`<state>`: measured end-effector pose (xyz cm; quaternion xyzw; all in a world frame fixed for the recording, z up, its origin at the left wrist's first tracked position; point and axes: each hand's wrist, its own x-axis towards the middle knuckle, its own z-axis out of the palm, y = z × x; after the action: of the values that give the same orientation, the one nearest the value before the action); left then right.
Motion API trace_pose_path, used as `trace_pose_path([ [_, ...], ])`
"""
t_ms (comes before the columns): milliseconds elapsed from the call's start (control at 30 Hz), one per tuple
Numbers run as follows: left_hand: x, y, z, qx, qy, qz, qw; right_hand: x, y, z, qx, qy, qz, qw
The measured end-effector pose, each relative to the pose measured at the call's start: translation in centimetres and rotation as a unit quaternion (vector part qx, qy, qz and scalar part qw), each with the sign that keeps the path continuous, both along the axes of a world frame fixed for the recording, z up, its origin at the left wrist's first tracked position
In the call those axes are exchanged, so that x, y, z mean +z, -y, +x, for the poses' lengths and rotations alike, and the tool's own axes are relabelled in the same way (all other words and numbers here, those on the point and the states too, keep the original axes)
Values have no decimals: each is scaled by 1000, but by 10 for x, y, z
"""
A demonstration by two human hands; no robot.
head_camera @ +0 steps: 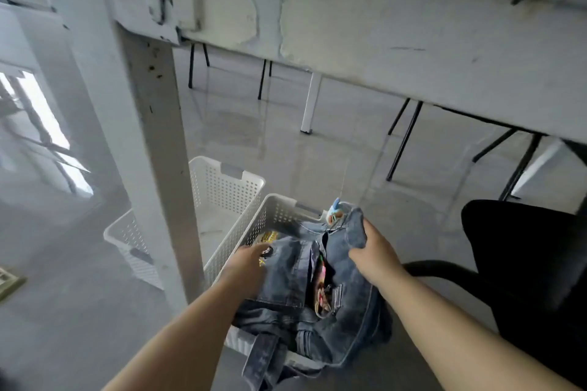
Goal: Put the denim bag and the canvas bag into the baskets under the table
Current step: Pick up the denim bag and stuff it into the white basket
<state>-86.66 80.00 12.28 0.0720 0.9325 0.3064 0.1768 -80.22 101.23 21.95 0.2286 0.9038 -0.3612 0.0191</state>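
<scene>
Both hands are closed on the denim bag (320,292): the left hand (251,267) presses its left side, the right hand (370,252) pinches its upper edge. It sits in the nearer basket (254,232), a strap spilling over the near rim, so this half looks nearly done. No canvas bag is in view; the farther basket (222,187) looks empty. Room is tight: the counter (413,41) overhangs, its leg (165,168) stands just left, and a dark chair (524,263) crowds the right.
</scene>
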Motion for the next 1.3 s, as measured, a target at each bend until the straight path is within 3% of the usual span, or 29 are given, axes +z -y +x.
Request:
trace_pose_path([
  [167,-31,19,48,-203,88,-212,952,-35,-2,18,-36,59,28,997],
  [333,-26,28,74,-220,14,-210,953,-36,0,18,-69,139,49,987],
  [400,-25,28,82,-221,17,-215,951,-27,10,11,-111,93,-15,989],
  [467,-20,23,88,-197,5,-179,964,-12,21,-5,-181,-20,-129,975],
  [533,-11,11,91,-143,-45,-77,986,9,41,-17,-190,-99,-226,950],
  [633,6,-14,91,7,-80,127,989,27,72,-20,-64,-91,-446,888],
  [667,12,-21,88,90,-58,198,974,29,76,-17,-1,-58,-465,883],
  [733,16,-28,78,247,6,312,917,17,72,-12,58,-19,-380,923],
  [767,16,-27,73,299,24,338,892,8,64,-7,58,-18,-294,954],
  [800,14,-23,67,324,27,326,888,-4,54,-2,50,-13,-207,977],
  [867,7,-12,61,342,25,286,895,-30,34,16,52,58,-91,993],
  [967,-1,-4,60,361,38,280,889,-75,17,46,105,197,-6,975],
  [1067,-7,-7,63,369,49,284,883,-103,21,66,74,163,22,984],
  [1167,-10,-14,65,327,87,317,886,-118,25,79,18,115,-43,992],
  [1233,-13,-16,62,285,93,267,916,-123,25,87,20,141,-39,989],
  [1300,-14,-16,59,270,72,221,934,-116,26,89,49,209,46,976],
])
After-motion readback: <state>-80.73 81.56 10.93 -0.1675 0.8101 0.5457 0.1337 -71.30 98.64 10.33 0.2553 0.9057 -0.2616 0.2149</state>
